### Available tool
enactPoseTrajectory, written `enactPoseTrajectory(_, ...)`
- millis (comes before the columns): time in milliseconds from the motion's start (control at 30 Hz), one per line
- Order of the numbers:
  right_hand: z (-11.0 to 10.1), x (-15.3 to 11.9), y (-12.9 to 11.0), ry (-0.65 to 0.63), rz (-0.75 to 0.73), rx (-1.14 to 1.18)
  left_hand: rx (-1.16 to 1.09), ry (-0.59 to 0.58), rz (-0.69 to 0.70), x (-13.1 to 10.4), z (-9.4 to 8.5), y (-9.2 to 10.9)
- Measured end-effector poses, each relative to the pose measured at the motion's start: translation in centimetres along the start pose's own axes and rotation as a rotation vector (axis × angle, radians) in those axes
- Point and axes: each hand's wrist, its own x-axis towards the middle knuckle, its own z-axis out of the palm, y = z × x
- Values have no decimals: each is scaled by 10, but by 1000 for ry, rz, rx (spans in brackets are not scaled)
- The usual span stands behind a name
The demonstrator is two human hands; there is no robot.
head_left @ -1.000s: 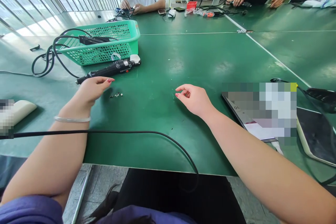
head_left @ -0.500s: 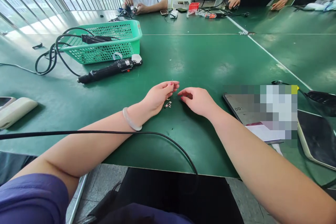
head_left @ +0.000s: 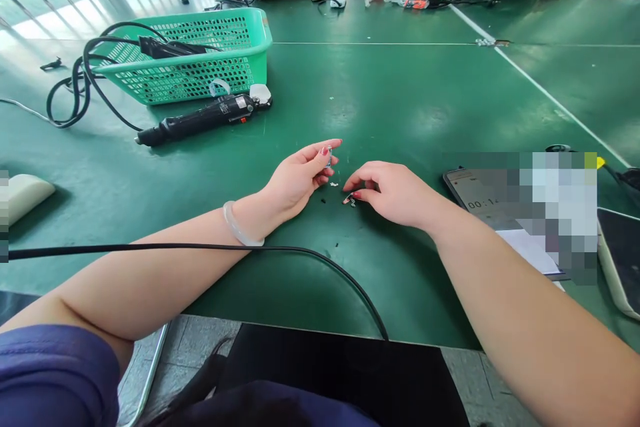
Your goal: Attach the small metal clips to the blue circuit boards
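My left hand (head_left: 305,177), with a pale bracelet on the wrist, pinches a small metallic part (head_left: 329,157) between thumb and fingers; the part is too small to name. To its right, my right hand (head_left: 390,192) is lowered to the green table (head_left: 320,287), thumb and forefinger close around a tiny pinkish-silver piece (head_left: 348,199). Whether the fingertips grip that piece is unclear. Another tiny light piece (head_left: 334,184) lies between the hands, and a small dark bit (head_left: 323,201) is just below it.
A green basket (head_left: 185,63) with black cables stands at the back left, a black electric screwdriver (head_left: 200,121) in front. A black cable (head_left: 300,250) crosses my left forearm. A phone (head_left: 470,190) lies right. Two people's hands are across the table.
The view has shifted slightly. My right hand has moved down onto the tiny pieces, its fingertips now beside one. The metallic part in my left hand shows more clearly.
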Motion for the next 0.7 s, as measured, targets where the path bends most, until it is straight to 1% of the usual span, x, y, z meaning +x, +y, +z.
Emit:
enactPoseTrajectory(67, -3, -1, 1, -49, 10, -1, 3, -10, -24, 0, 1, 0)
enactPoseTrajectory(133, -5, -1, 1, -70, 14, -5, 13, -20, -38, 0, 1, 0)
enactPoseTrajectory(267, -3, 0, 0, -47, -7, -18, 26, -44, -44, -1, 0, 0)
enactPoseTrajectory(367, -2, 0, 0, 5, 3, 10, 58, -70, -35, -2, -1, 0)
enactPoseTrajectory(500, -3, -1, -1, 112, 42, 76, 179, -143, 33, -5, -1, -3)
enactPoseTrajectory(600, -2, -2, -4, 181, 26, 115, 262, -191, 73, -7, 1, -5)
enactPoseTrajectory(700, 1, -2, -6, 242, 4, 135, 296, -188, 88, -9, 2, -6)
